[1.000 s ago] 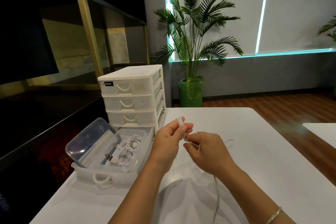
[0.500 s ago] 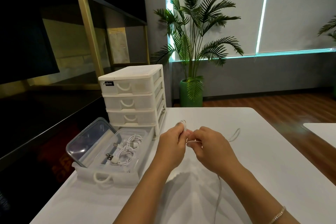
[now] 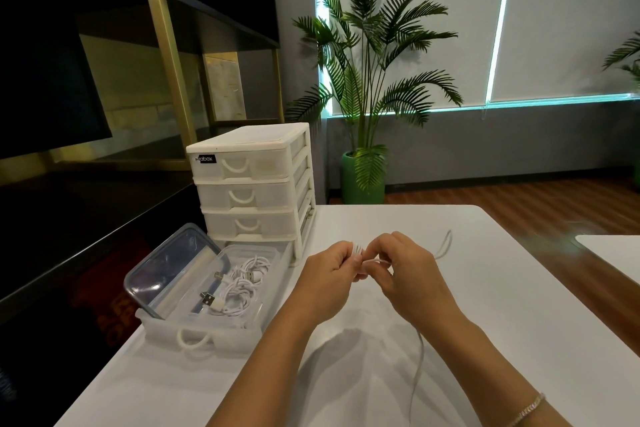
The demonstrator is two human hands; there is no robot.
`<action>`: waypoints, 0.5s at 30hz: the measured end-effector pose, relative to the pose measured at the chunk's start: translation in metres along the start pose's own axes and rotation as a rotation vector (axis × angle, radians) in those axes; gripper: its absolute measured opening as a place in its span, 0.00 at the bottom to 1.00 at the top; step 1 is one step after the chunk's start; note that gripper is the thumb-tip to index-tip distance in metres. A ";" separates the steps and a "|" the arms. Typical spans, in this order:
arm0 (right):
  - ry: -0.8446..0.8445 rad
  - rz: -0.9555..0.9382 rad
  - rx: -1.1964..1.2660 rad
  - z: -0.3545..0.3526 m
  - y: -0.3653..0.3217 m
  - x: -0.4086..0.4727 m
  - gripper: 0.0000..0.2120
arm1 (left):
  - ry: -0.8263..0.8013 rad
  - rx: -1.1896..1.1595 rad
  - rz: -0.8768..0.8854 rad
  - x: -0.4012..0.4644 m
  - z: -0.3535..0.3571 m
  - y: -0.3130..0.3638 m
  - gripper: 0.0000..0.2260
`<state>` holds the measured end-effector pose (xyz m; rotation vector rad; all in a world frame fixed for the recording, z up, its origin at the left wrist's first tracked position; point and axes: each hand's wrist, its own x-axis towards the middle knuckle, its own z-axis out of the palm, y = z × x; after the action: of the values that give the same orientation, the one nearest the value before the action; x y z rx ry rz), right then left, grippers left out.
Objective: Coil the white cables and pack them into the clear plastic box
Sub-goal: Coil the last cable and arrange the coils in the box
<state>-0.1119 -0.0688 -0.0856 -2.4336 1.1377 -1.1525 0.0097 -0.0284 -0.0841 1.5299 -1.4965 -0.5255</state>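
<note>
Above the white table my left hand (image 3: 330, 269) grips a small bundle of white cable (image 3: 357, 249), its loops showing between the two hands. My right hand (image 3: 407, 269) pinches a strand of the same cable right beside the bundle. The loose end arcs up to the right of my right hand, blurred, and another length hangs down below my right wrist. To the left stands the clear plastic box (image 3: 258, 305), open, with several coiled white cables (image 3: 242, 284) inside. Its clear lid (image 3: 169, 267) leans up along the box's left side.
A white three-drawer organiser (image 3: 252, 184) stands behind the box at the table's far left. The table (image 3: 502, 305) ends at a rounded far right corner. A second white surface (image 3: 616, 253) lies to the right across a gap. A potted palm stands beyond.
My hands have drawn closer together around the bundle. The loose cable end has swung up and out to the right of my right hand. The box and its cables have not moved.
</note>
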 end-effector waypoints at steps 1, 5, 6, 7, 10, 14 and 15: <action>-0.010 -0.001 0.007 0.000 0.000 0.000 0.05 | -0.008 -0.002 -0.003 0.000 -0.001 0.000 0.13; -0.057 -0.003 0.026 0.001 -0.001 0.002 0.03 | -0.042 -0.019 -0.008 0.000 -0.002 0.002 0.13; -0.067 -0.009 0.026 0.001 -0.001 0.001 0.03 | -0.052 -0.020 -0.011 -0.001 -0.002 0.002 0.12; -0.077 -0.017 0.026 0.001 -0.001 0.001 0.03 | -0.062 -0.017 -0.014 -0.001 -0.003 0.002 0.12; -0.100 -0.035 0.026 0.000 -0.002 0.002 0.06 | -0.081 0.017 -0.009 -0.001 -0.003 0.001 0.12; -0.107 -0.029 0.020 -0.002 0.000 0.003 0.07 | -0.086 0.078 -0.011 -0.002 -0.002 0.003 0.13; -0.105 -0.027 0.019 -0.002 0.001 0.002 0.06 | -0.090 0.095 -0.010 -0.003 -0.002 0.003 0.13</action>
<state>-0.1129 -0.0707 -0.0830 -2.4701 1.0619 -1.0241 0.0087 -0.0250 -0.0812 1.6063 -1.6029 -0.5421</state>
